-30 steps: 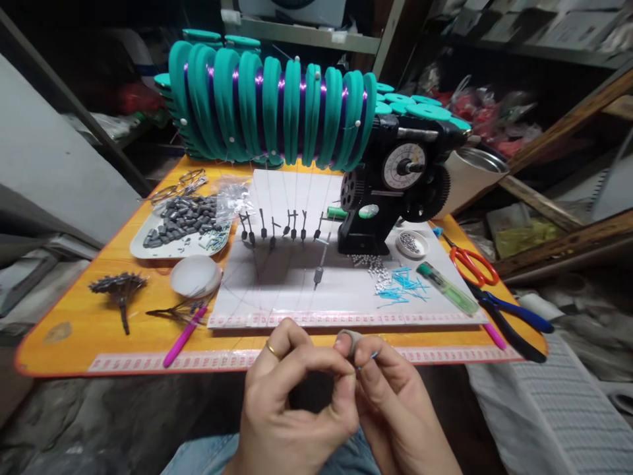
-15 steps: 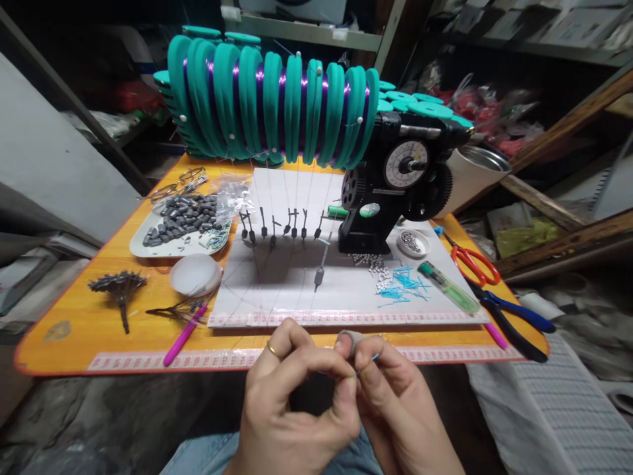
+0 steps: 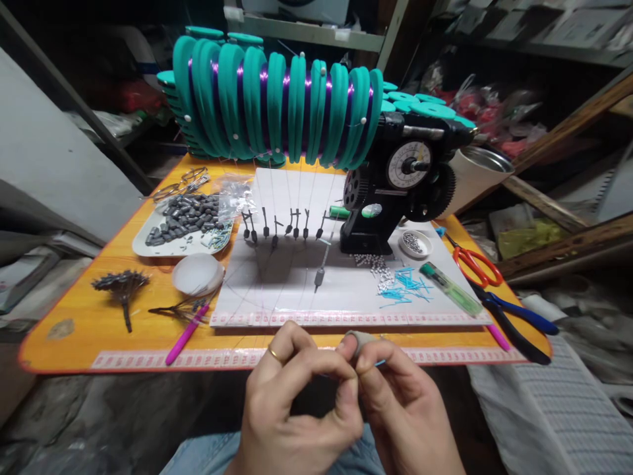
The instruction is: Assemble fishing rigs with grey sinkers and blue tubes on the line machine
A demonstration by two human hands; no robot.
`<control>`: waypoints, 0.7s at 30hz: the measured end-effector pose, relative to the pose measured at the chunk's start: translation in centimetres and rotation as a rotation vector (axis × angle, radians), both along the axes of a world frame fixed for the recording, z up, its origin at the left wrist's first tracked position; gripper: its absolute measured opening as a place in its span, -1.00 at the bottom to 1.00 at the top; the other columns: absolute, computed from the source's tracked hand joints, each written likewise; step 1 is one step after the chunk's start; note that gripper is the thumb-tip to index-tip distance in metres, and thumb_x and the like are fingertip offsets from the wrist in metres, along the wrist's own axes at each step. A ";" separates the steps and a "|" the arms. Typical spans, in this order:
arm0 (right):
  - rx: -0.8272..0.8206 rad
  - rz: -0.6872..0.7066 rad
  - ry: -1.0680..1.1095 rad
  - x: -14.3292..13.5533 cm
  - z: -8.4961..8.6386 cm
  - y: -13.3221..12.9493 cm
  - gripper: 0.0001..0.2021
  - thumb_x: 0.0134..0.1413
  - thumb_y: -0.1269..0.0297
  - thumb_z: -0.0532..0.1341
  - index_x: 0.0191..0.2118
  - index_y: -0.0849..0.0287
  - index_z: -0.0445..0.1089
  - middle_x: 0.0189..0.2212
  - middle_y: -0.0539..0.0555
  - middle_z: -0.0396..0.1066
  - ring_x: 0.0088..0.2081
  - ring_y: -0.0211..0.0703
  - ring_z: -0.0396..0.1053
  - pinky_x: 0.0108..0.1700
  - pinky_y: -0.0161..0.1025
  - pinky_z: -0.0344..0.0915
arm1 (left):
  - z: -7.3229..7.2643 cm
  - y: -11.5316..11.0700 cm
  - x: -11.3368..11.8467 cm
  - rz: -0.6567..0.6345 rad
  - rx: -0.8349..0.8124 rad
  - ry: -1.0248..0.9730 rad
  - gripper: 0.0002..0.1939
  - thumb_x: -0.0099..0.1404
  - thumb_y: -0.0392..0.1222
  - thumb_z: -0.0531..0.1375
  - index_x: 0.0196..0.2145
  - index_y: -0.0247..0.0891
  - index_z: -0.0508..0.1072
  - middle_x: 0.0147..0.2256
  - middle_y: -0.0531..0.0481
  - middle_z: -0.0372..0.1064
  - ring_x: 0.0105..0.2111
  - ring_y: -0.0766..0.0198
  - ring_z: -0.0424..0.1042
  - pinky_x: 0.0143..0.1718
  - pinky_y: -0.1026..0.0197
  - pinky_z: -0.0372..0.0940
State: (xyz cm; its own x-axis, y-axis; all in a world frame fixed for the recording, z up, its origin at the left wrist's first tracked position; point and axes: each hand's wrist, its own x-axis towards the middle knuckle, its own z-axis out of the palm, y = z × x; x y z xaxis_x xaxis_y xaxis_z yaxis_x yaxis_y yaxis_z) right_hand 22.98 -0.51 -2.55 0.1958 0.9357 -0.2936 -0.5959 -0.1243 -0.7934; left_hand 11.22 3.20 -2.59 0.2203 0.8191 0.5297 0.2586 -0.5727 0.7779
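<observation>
Both hands meet at the table's front edge, fingertips almost touching. My left hand (image 3: 301, 396), with a gold ring, is closed in a thumb-and-finger pinch; what it pinches is too small to make out. My right hand (image 3: 403, 396) pinches a thin blue piece (image 3: 380, 362), whose tip shows past the fingers. A grey covering (image 3: 360, 340) wraps one right fingertip. Beyond the hands, a grey weight (image 3: 319, 277) hangs above the white board (image 3: 297, 305), with several dark weights behind it. Blue sticks (image 3: 403, 287) and small silvery beads (image 3: 373, 267) lie on the board's right part.
Teal spools (image 3: 277, 105) with purple thread sit on a black machine (image 3: 368, 231). At left are a tray of grey weights (image 3: 138, 247), a white dish (image 3: 196, 274) and a magenta tool (image 3: 186, 335). Red-handled scissors (image 3: 475, 265) and blue-and-black pliers (image 3: 519, 315) lie at right.
The view has shifted slightly, moving the table and machine a little rightward in the picture. Less of the blue piece's tip stands out upward from my right fingers. Both pinches remain closed.
</observation>
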 end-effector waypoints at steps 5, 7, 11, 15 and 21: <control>-0.014 -0.065 -0.017 -0.3 -0.2 -0.2 -0.82 -0.09 0.12 0.54 -0.45 0.03 0.59 -0.35 -0.02 0.63 -0.30 -0.24 0.56 -0.19 -0.40 0.46 | 0.0 0.0 -0.2 0.020 0.053 0.019 -0.72 0.18 -0.56 0.25 -0.32 -0.18 0.43 -0.45 0.14 0.38 -0.43 0.37 0.30 -0.26 0.33 0.53; -0.019 -0.059 0.018 -0.4 -0.4 -0.2 -0.82 -0.10 0.12 0.54 -0.44 0.03 0.59 -0.34 0.01 0.63 -0.29 -0.20 0.56 -0.17 -0.33 0.47 | 0.0 0.0 -0.2 0.023 0.069 0.029 -0.72 0.17 -0.55 0.26 -0.30 -0.18 0.44 -0.44 0.13 0.41 -0.44 0.36 0.32 -0.31 0.32 0.53; -0.022 -0.011 0.095 -0.5 -0.6 -0.1 -0.82 -0.10 0.12 0.54 -0.43 0.03 0.60 -0.32 0.04 0.63 -0.27 -0.16 0.55 -0.12 -0.26 0.45 | -0.1 -0.1 -0.2 0.055 0.091 0.050 -0.74 0.16 -0.53 0.26 -0.31 -0.17 0.45 -0.47 0.13 0.40 -0.47 0.35 0.34 -0.41 0.33 0.47; -0.037 0.016 0.178 -0.7 -0.6 0.0 -0.83 -0.12 0.13 0.54 -0.43 0.02 0.61 -0.31 0.03 0.61 -0.26 -0.15 0.53 -0.07 -0.22 0.43 | -0.1 -0.2 -0.2 0.072 0.074 0.037 -0.75 0.17 -0.52 0.24 -0.34 -0.17 0.45 -0.48 0.13 0.36 -0.48 0.35 0.34 -0.43 0.33 0.44; -0.062 0.045 0.282 -0.8 -0.7 -0.1 -0.83 -0.14 0.16 0.55 -0.42 0.03 0.61 -0.29 0.02 0.59 -0.29 -0.19 0.52 -0.13 -0.27 0.43 | -0.2 -0.2 -0.1 0.056 0.041 0.014 -0.76 0.19 -0.53 0.23 -0.34 -0.18 0.44 -0.46 0.13 0.31 -0.44 0.37 0.32 -0.40 0.35 0.42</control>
